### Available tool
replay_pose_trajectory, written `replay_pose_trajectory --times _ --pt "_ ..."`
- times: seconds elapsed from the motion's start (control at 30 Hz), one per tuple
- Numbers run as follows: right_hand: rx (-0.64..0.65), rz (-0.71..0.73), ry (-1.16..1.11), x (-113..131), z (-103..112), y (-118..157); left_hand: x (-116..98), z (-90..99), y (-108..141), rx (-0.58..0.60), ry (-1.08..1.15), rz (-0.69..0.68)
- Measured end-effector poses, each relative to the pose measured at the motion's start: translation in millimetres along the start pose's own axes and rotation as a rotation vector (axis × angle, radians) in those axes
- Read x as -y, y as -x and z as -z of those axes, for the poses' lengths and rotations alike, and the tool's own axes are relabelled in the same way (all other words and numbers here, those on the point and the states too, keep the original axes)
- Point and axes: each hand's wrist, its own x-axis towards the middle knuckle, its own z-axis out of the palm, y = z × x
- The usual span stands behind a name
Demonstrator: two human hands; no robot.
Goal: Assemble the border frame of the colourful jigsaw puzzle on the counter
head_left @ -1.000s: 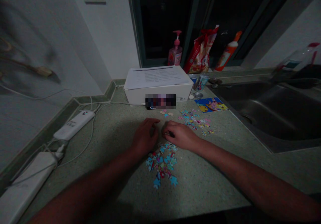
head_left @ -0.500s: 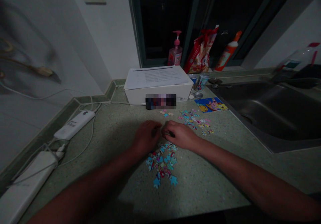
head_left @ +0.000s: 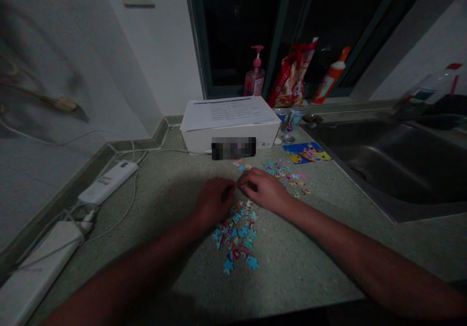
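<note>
My left hand point(head_left: 216, 197) and my right hand point(head_left: 265, 190) meet fingertip to fingertip over the speckled green counter point(head_left: 292, 267). Both have their fingers curled in a pinch; anything between the tips is too small and dark to make out. Just below them lies a heap of jigsaw puzzle pieces point(head_left: 237, 233), mostly light blue with some red and white. Beyond my right hand is a second, looser spread of puzzle pieces point(head_left: 288, 175) in blue, pink and yellow. A few more pieces point(head_left: 241, 164) rest in front of the white box.
A white box point(head_left: 197, 141) with printed paper on top stands at the back, a blurred dark device before it. Right of it are cans point(head_left: 293, 119), a colourful picture card point(head_left: 307, 153) and a steel sink point(head_left: 401, 165). A white power bank point(head_left: 108, 182) and cables lie left.
My right hand has shifted slightly up and away, showing more of the heap's far edge. The left hand has barely moved.
</note>
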Motion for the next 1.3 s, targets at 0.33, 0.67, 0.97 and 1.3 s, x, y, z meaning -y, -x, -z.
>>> replay_pose_trajectory --times 0.33,0.67,0.97,1.3 --pt "-0.159 -0.105 0.289 -38.8 -4.2 -16.9 -0.3 0.6 0.3 0.004 0.012 -0.004" --pt "-0.183 -0.131 0.246 -43.0 -0.4 -17.3 0.6 0.1 0.2 0.003 0.023 -0.021" --pt "-0.217 -0.030 0.082 -28.9 -0.5 -10.6 -1.1 1.9 -0.9 0.033 0.012 0.017" --pt "-0.156 0.196 0.089 1.4 -7.6 4.5 -5.1 4.8 -0.6 -0.005 0.028 0.076"
